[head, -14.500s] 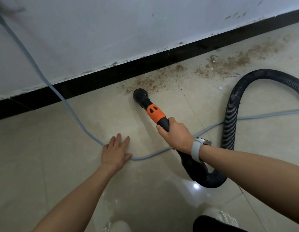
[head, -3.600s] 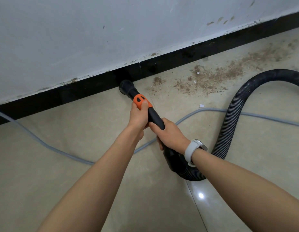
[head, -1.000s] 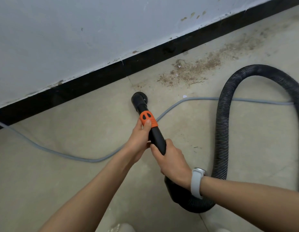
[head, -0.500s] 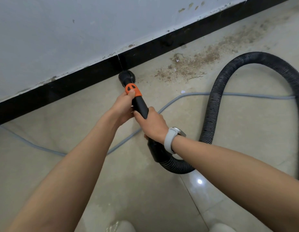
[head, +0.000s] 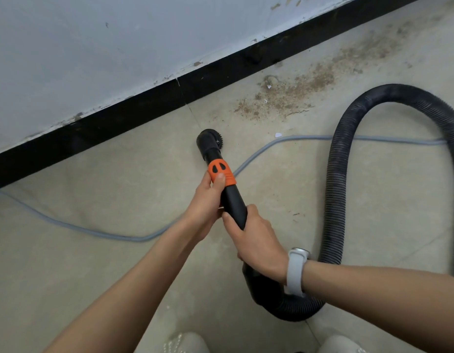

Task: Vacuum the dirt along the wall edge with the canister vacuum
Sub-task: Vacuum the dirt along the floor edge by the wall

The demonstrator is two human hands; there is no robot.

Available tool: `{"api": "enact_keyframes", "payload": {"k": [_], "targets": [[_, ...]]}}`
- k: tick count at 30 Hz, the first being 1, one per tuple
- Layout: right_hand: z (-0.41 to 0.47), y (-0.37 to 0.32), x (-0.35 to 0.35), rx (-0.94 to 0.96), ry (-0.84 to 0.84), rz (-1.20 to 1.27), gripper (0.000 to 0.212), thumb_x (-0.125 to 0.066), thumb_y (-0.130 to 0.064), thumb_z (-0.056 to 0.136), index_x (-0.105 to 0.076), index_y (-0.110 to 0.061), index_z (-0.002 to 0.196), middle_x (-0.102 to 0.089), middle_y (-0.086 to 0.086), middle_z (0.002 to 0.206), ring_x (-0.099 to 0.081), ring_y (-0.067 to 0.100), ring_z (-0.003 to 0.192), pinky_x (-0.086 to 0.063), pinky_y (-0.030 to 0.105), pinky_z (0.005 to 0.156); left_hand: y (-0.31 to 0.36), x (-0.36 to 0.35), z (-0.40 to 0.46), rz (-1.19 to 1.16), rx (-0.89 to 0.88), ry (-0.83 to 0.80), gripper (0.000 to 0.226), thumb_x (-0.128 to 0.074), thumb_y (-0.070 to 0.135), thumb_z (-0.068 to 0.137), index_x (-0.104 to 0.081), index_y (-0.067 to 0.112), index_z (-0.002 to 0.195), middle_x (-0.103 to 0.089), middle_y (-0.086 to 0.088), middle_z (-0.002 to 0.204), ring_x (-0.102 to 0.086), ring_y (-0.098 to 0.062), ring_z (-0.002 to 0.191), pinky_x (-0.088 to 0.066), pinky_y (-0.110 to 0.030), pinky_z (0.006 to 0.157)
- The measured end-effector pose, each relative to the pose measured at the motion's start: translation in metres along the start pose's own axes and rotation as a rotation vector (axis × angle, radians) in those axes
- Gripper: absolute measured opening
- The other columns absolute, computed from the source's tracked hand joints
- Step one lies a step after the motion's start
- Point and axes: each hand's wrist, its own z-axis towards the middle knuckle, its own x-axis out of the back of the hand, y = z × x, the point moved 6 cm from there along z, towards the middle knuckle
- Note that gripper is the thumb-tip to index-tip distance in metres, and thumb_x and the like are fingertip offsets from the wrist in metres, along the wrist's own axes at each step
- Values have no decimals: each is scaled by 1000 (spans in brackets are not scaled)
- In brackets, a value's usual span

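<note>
Both hands grip the black vacuum wand [head: 232, 200], which slants across the tiled floor [head: 386, 225] toward the wall [head: 119, 42]. The left hand [head: 208, 200] wraps the wand just below its orange collar [head: 221, 173], the thumb lying on the orange band. The right hand [head: 259, 244] curls round the wand further back, close behind the left, with a pale grey watch [head: 295, 272] on its wrist. At the wand's front end the round brush nozzle [head: 208, 141] sits down at the floor, near the black skirting board [head: 144, 110] but apart from it, with bare tile between the two. The brown dirt [head: 297, 90] lies to the right of the nozzle, spread in a band along the foot of the skirting and trailing off toward the upper right corner of the floor; the nozzle is not on it. A few pale scraps lie among the dirt and one beside the grey cable [head: 309, 138]. That cable runs across the floor from the left, passes under the arms and the wand, and goes on to the right beneath the hose. The ribbed black hose [head: 335, 187] leaves the back of the wand, curls under the right wrist, climbs in a tall loop on the right and drops out of view at the right edge. Two light shoe tips [head: 185, 342] show at the bottom edge.
</note>
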Motion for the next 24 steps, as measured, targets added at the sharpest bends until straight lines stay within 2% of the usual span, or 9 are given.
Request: {"api": "enact_keyframes", "payload": {"k": [5, 8, 11, 15, 19, 24], "targets": [[30, -33, 1, 43, 38, 8, 39, -46, -55, 90, -39, -17, 95, -59, 7, 84, -63, 34, 73, -55, 46, 70, 30, 11, 24, 4, 13, 33, 36, -33, 29, 103, -42, 16, 134, -56, -3, 102, -55, -16, 83, -48, -28, 74], [55, -57, 5, 71, 47, 4, 40, -46, -53, 91, -39, -14, 97, -60, 12, 93, -64, 38, 78, -54, 48, 73, 54, 15, 43, -22, 17, 67, 38, -32, 28, 103, -40, 13, 137, -53, -5, 96, -53, -18, 81, -47, -29, 70], [64, -67, 9, 71, 55, 18, 39, -45, -52, 92, -38, -14, 97, -58, 11, 92, -64, 38, 79, -55, 49, 73, 63, 15, 51, -74, 23, 80, 37, -34, 27, 103, -41, 12, 135, -52, -6, 95, -53, -19, 82, -47, -30, 66], [43, -47, 8, 39, 26, 24, 39, -47, -52, 91, -39, -14, 99, -60, 14, 96, -63, 38, 79, -54, 50, 73, 47, 5, 37, -57, 12, 53, 38, -33, 27, 103, -41, 13, 137, -52, -2, 92, -52, -14, 80, -46, -26, 64], [14, -13, 12, -10, 19, 9, 38, -48, -52, 90, -39, -15, 94, -62, 14, 91, -64, 39, 77, -54, 47, 71, 17, -10, 13, -70, 0, 22, 36, -35, 26, 102, -43, 17, 136, -56, -1, 93, -55, -14, 78, -48, -25, 66], [-9, 6, 15, -57, 37, 73, 34, -48, -51, 89, -40, -18, 90, -61, 9, 82, -65, 34, 69, -55, 43, 65, 3, -25, -2, 7, -7, -1, 31, -36, 28, 102, -45, 24, 131, -59, 0, 101, -57, -18, 87, -50, -27, 73]]}}
